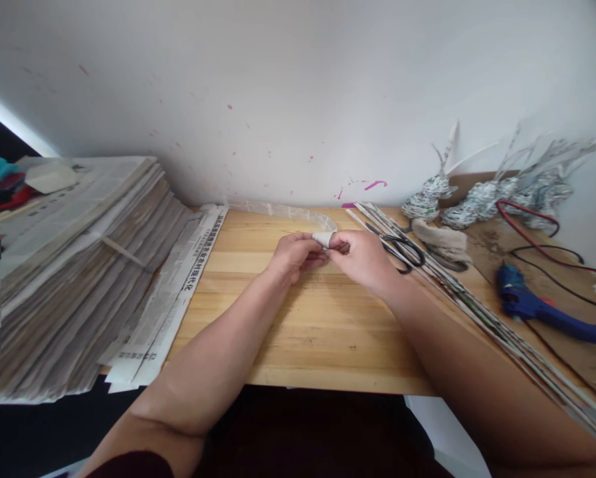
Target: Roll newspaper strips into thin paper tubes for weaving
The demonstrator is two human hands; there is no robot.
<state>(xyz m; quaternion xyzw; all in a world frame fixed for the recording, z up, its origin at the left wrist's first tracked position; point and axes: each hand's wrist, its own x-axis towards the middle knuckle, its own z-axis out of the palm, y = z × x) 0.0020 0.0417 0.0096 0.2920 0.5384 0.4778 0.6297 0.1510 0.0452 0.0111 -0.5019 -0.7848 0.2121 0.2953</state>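
Both my hands meet over the middle of the wooden table, pinching the near end of one long newspaper strip (298, 213). That end is curled into a small roll between my fingertips, and the rest trails back and left along the wall. My left hand (298, 255) is closed on the roll from the left, its lower fingers curled beneath. From the right, my right hand (360, 255) pinches the same end with thumb and forefinger. Black-handled scissors (404, 251) lie just right of my right hand, on a bundle of thin rolled paper sticks (457, 299).
A tall newspaper stack (93, 279) stands left, with cut newspaper strips (183, 279) beside it. On the right are a blue glue gun (551, 309) with its cord, a beige cloth (442, 242) and several woven paper figures (482, 199). A white wall (278, 99) bounds the table's back.
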